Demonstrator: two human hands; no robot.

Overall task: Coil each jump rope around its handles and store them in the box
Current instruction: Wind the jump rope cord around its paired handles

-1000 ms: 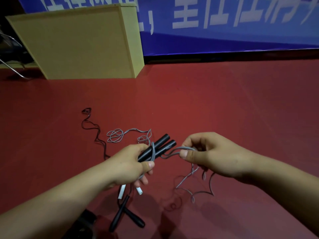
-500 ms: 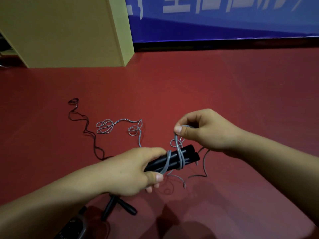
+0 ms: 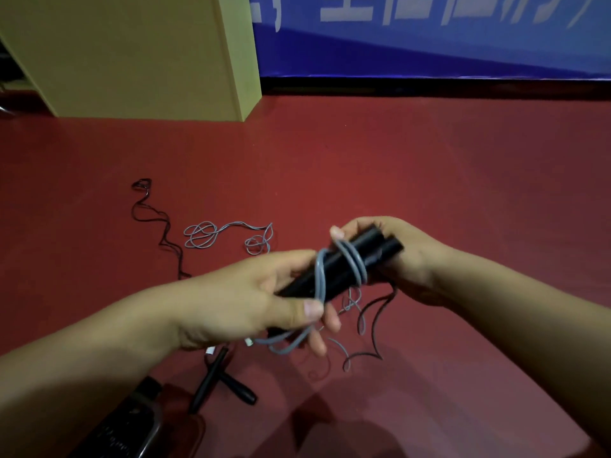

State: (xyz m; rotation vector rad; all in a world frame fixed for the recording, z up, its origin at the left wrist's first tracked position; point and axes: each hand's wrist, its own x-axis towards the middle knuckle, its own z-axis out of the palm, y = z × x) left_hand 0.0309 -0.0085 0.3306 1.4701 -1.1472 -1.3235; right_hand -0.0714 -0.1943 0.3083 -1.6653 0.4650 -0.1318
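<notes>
My left hand (image 3: 264, 302) grips the near ends of two black jump rope handles (image 3: 350, 259) held side by side. A grey rope (image 3: 355, 264) is wound around them in a few turns. Behind the handles' far ends, my right hand (image 3: 406, 256) pinches the grey rope against them with its thumb on top. Loose grey rope (image 3: 205, 234) trails across the red floor to the left and hangs below my hands. A second rope, thin and black (image 3: 155, 223), lies on the floor, its black handles (image 3: 224, 381) crossed below my left wrist.
A tall yellow box (image 3: 132, 54) stands at the back left on the red floor (image 3: 429, 176). A blue banner (image 3: 429, 38) runs along the back wall. A dark device (image 3: 132, 421) lies at the bottom left beside my left forearm.
My right hand has carried the grey rope round the handles, adding a turn, and now sits behind their far ends. The handles have risen and tilted up to the right.
</notes>
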